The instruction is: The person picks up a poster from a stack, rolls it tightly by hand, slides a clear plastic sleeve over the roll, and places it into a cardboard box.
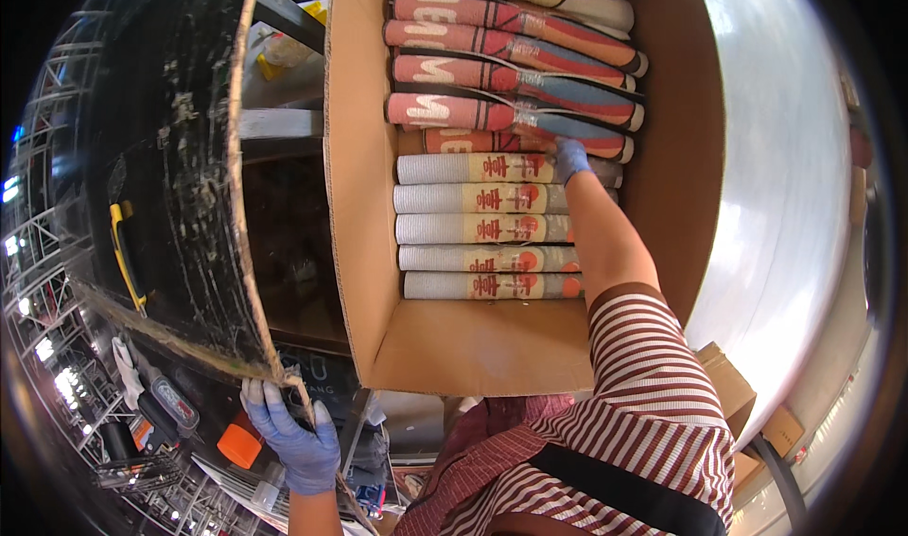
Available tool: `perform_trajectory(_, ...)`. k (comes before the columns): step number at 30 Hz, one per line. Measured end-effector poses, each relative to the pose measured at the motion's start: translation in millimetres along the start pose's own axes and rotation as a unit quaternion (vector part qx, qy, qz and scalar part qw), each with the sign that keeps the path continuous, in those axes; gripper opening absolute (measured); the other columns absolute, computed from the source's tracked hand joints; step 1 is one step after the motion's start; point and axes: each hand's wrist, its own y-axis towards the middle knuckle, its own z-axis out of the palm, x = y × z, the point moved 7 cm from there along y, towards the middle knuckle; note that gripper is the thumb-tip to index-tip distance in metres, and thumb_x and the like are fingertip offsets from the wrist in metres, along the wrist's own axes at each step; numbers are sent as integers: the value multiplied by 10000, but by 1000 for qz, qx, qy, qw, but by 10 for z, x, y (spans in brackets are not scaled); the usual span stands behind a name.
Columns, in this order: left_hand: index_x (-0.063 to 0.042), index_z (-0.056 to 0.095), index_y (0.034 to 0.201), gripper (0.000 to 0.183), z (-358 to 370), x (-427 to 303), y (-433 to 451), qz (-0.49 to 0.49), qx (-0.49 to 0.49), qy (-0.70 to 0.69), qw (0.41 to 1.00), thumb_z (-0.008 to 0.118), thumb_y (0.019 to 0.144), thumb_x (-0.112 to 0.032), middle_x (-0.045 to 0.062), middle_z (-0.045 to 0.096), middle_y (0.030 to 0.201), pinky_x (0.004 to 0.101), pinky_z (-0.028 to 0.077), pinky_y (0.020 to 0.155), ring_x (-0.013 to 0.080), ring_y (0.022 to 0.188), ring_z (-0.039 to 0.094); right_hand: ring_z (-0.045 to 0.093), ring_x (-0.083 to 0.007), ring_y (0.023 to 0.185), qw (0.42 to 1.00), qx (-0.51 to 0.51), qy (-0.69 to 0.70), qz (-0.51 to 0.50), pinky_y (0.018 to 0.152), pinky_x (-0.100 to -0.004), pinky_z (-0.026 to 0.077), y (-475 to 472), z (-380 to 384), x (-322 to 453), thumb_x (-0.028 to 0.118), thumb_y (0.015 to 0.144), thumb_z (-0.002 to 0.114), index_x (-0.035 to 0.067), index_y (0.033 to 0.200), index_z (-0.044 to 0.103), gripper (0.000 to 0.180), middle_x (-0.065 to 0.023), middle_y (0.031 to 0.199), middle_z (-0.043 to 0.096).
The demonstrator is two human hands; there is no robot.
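In the large open cardboard box lie rolled mats, stacked in a row and bound with clear tape. Several red and blue rolls fill the far part; several pale grey rolls with red printed characters lie nearer me. My right hand, in a blue glove, reaches into the box and touches the rolls where the two kinds meet. Its fingertips are partly hidden, so I cannot tell whether they grip one. My left hand, also gloved, has its fingers and thumb around the worn corner of a black tabletop.
A yellow utility knife lies on the black tabletop. Below its edge are an orange object and a wire basket. A smooth pale surface borders the box on the right. Smaller cartons stand at lower right.
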Motion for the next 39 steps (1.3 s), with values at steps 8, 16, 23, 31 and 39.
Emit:
perform_trajectory(8, 37, 426, 1404, 658, 28, -148, 273, 90, -48, -48, 994, 616, 857, -275, 235, 421, 1412, 563, 271, 1158, 435, 1353, 382, 719, -308, 954, 979, 11, -59, -192, 801, -440, 577, -1553, 1423, 356, 165, 909, 588, 107, 965, 748, 179, -129, 1044, 739)
perform_trajectory(16, -68, 486, 1371, 686, -258, -76, -380, 34, -108, -60, 992, 720, 759, -272, 200, 485, 1366, 515, 378, 1054, 390, 1317, 424, 640, -153, 849, 826, 168, 494, -213, 776, -322, 537, -5825, -246, 2093, 248, 1005, 574, 40, 1177, 657, 282, -70, 935, 690)
perform_trajectory(23, -37, 565, 1274, 514, -954, -361, -2983, 168, -197, -292, 921, 659, 800, -211, 182, 559, 1286, 485, 434, 1023, 357, 1203, 527, 632, -137, 803, 797, 292, 472, -236, 733, -286, 532, -7315, -391, 2044, 97, 989, 573, -25, 1181, 628, 233, -81, 946, 691)
perform_trajectory(31, -2, 512, 1327, 615, -379, 1975, -7723, -411, -241, -289, 830, 704, 765, -164, 249, 517, 1350, 466, 360, 1127, 425, 1264, 477, 633, -115, 810, 813, 181, 365, -416, 738, -257, 527, -8276, -432, 3324, 67, 979, 573, -4, 1145, 670, 205, -34, 932, 670)
perform_trajectory(39, 36, 306, 1496, 828, 522, 2169, -9947, -794, -237, -237, 507, 709, 858, -305, 278, 404, 1481, 437, 342, 1151, 410, 1368, 409, 665, -261, 959, 745, 3, 222, -629, 878, -354, 530, -8797, -383, 5218, 93, 893, 666, -4, 1180, 656, 303, -164, 1055, 694)
